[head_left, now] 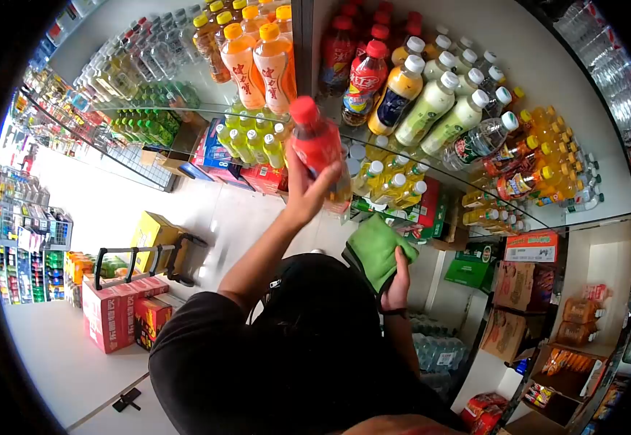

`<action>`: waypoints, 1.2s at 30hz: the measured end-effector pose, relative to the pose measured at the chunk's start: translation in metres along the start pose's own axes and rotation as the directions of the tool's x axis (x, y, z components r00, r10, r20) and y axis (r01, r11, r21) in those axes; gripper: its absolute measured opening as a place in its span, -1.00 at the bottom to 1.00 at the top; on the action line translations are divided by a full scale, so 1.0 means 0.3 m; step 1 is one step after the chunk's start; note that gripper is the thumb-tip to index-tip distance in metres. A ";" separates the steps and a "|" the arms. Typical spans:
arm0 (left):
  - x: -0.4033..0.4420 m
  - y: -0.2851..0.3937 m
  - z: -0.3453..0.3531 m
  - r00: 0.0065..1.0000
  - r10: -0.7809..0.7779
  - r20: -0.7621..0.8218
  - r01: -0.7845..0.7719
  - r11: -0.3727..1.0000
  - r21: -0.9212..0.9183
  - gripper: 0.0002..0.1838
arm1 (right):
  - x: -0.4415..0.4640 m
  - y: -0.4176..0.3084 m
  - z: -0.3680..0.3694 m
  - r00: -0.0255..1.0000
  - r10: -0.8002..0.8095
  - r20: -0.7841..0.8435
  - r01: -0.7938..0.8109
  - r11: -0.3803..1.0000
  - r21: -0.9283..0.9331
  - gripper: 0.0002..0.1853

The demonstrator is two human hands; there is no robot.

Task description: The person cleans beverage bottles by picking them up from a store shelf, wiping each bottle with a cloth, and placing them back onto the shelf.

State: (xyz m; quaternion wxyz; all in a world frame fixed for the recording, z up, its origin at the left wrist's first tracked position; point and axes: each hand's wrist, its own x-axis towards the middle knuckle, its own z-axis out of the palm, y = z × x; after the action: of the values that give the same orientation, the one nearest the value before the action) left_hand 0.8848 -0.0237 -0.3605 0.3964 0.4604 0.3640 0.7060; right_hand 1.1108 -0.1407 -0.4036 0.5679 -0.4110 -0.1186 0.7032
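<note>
**Red-capped bottle (317,145) found in left hand (306,190), far and left of green cloth (379,250)**

The governing relation was that of bottle to cloth: the cloth lay near and to the right of the bottle's base, with a visible gap between them. The bottle's long axis ran aslant, cap far and slightly left, base near and slightly right. The left hand was the nearer, being in contact; its fingers and thumb were curled around the lower part of the bottle, spread only to its girth. The right hand (396,285), nearer the body and to the right, was partly closed on the cloth's right edge; fingers behind the cloth could not be inspected. The bottle was held off the shelf, left of the shelf bottles (425,110).
</note>
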 end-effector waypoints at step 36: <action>0.328 -0.282 -0.064 0.808 0.588 0.028 -0.403 0.519 0.754 -0.29 | 0.002 0.052 -0.123 0.992 -0.030 -0.124 0.040 0.996 0.078 -0.52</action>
State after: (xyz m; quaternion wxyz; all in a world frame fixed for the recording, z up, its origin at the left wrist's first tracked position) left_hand 0.8601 0.0971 -0.4053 -0.0857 0.5779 0.5092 0.6320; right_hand 1.1263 -0.1564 -0.4372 0.6023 -0.4284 -0.0623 0.6707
